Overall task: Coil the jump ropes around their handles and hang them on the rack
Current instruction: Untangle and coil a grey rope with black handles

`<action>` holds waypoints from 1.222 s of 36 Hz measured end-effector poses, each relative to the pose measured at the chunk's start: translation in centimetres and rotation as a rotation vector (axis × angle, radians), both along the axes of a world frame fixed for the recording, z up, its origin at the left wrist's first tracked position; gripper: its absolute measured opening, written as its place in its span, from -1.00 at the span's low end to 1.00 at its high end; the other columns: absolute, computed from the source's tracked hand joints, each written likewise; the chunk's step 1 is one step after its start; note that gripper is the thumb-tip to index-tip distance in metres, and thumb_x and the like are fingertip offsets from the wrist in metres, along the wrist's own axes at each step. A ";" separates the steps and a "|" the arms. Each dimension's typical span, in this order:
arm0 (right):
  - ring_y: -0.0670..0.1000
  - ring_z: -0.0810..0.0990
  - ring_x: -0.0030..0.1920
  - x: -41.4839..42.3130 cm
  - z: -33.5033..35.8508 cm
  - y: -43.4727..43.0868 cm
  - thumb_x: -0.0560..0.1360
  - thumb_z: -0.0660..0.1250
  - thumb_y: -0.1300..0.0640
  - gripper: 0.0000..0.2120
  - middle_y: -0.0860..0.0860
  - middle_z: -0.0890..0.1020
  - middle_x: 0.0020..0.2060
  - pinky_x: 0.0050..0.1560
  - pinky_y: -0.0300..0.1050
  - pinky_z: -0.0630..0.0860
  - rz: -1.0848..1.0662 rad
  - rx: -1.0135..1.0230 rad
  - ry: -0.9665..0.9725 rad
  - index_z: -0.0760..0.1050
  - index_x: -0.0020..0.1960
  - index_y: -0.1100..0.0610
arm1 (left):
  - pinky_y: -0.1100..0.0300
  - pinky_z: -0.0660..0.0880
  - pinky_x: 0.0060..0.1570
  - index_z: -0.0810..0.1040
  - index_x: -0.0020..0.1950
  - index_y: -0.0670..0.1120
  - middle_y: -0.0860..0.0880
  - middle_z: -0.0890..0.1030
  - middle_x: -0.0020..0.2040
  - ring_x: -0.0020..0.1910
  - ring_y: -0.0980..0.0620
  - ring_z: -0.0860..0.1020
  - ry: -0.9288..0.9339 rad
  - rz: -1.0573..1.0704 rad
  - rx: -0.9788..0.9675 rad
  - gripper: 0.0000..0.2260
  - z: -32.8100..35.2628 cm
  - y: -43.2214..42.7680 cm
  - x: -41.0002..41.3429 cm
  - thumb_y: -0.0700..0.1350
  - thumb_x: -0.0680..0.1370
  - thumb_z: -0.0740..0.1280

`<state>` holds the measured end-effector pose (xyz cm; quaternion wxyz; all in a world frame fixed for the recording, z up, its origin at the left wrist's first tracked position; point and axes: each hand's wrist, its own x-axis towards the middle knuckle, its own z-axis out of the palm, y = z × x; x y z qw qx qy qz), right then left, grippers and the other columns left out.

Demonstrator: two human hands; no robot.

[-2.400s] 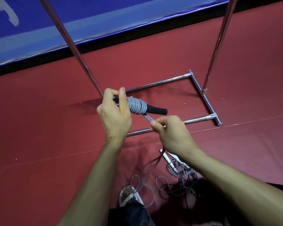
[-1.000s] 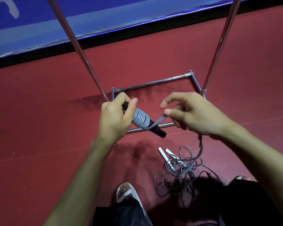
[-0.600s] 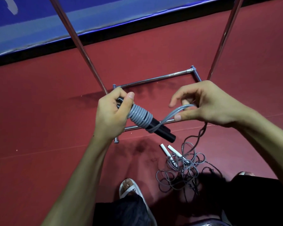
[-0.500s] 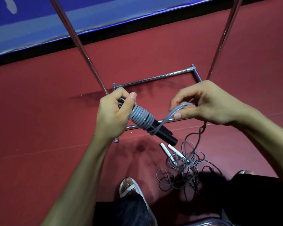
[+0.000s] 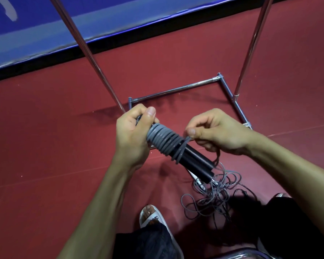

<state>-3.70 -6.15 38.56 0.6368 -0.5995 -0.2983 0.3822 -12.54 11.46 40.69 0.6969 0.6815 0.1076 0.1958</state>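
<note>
Over the near base bar of the rack, between its poles, the left hand grips the upper end of the handle, fingers curled tight; the right hand pinches the rope beside its coils. Below, a tangle lies on the floor by a sandal; floor stretches wide leftward.

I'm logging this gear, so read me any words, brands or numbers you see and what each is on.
No readable text.
Blue panel: one white stroke, cut off by the frame edge, not legible as a letter.
Black handle and grey rope: no print visible.
</note>
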 end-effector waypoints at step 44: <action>-0.03 0.37 -0.50 -0.4 -0.4 1.7 0.46 0.12 0.51 -0.65 0.08 0.45 -0.47 -0.43 -0.22 0.32 -0.120 0.087 0.346 0.55 -0.27 0.17 | 0.29 0.36 -0.49 0.30 -0.32 -0.16 0.03 0.34 -0.49 -0.54 0.14 0.33 -0.047 0.275 -0.463 -0.67 0.0 -2.7 2.3 -0.22 0.66 0.14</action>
